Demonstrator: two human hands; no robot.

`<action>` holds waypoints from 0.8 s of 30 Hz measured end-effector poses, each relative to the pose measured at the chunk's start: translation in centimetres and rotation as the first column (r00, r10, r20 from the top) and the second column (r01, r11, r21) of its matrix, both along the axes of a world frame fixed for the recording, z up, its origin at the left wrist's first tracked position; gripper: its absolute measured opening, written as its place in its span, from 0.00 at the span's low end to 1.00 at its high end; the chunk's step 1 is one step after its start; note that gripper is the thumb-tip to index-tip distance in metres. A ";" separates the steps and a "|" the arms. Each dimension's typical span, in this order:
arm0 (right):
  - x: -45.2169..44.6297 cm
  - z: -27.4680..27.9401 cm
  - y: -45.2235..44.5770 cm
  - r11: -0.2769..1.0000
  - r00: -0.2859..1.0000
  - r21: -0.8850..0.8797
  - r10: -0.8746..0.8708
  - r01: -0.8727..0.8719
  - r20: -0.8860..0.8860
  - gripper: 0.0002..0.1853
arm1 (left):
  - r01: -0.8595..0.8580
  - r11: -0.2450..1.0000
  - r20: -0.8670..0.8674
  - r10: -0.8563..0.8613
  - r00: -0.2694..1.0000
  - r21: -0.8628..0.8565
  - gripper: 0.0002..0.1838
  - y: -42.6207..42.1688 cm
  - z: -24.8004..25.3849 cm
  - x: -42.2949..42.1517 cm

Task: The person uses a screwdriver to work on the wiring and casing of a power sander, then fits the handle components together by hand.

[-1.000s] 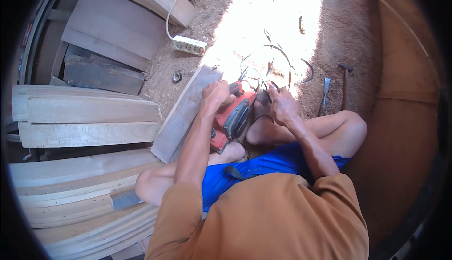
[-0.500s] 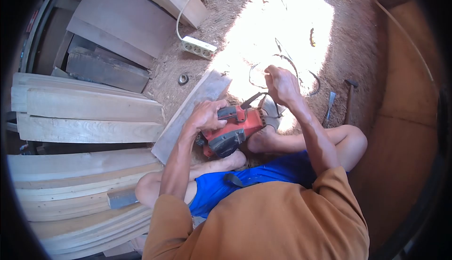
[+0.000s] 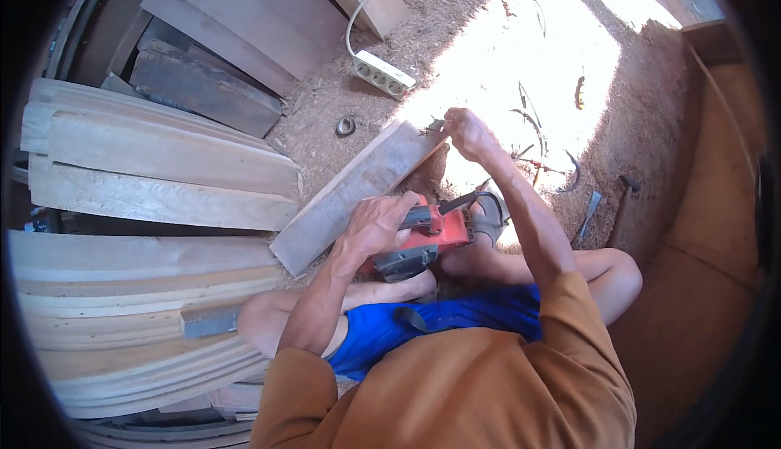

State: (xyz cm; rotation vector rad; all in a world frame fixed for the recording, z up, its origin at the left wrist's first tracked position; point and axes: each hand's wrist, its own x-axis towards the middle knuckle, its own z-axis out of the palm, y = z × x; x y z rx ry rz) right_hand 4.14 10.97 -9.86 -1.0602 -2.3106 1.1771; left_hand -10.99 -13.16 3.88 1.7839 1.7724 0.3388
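Note:
My left hand [image 3: 378,225] is wrapped around the top handle of a red and black electric hand planer [image 3: 439,241]. The planer is tilted on its side over my legs, and its black cord [image 3: 460,202] leaves the handle's end. My right hand [image 3: 472,134] is closed in a pinch at the far end of a grey wooden plank [image 3: 358,180]. A small dark piece [image 3: 437,126] shows beside its fingertips; what the fingers hold is too small to make out. The plank lies slantwise on the ground, left of the planer.
Stacked boards [image 3: 163,164] line the left side. A white power strip [image 3: 384,73] and a dark ring-shaped roll [image 3: 346,126] lie beyond the plank. At the right are a chisel [image 3: 587,215], a hammer [image 3: 625,205] and a brown wooden panel [image 3: 708,229]. Shavings cover the ground.
My right hand has moved left and down to the plank's far end. My left hand still grips the planer, which is turned slightly. The camera view has shifted.

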 end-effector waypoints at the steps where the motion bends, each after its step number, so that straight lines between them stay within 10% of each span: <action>1: -0.5 -0.6 0.3 0.999 0.999 -0.032 0.016 -0.015 0.033 0.18 | -0.009 1.000 0.004 0.009 1.000 0.012 0.26 0.2 -0.2 -0.1; 10: -3.5 0.8 0.6 0.990 0.990 0.003 0.141 -0.141 0.028 0.07 | -0.062 0.996 -0.062 0.058 0.996 -0.063 0.23 1.0 -1.3 -1.4; 15: -3.0 -1.3 1.6 0.891 0.949 0.360 0.194 -0.276 0.248 0.08 | -0.078 0.979 -0.106 0.059 0.993 -0.186 0.26 2.3 -1.4 -2.8; 18: -0.8 9.1 -0.5 0.988 0.979 0.041 -0.156 0.152 0.129 0.14 | -0.108 0.978 -0.137 0.084 0.987 -0.179 0.24 2.4 -2.1 -3.4; 24: 7.5 15.6 -9.0 0.991 0.999 -0.136 -0.014 0.019 0.038 0.11 | -0.146 0.973 -0.085 0.133 0.987 -0.176 0.17 3.2 -1.8 -2.8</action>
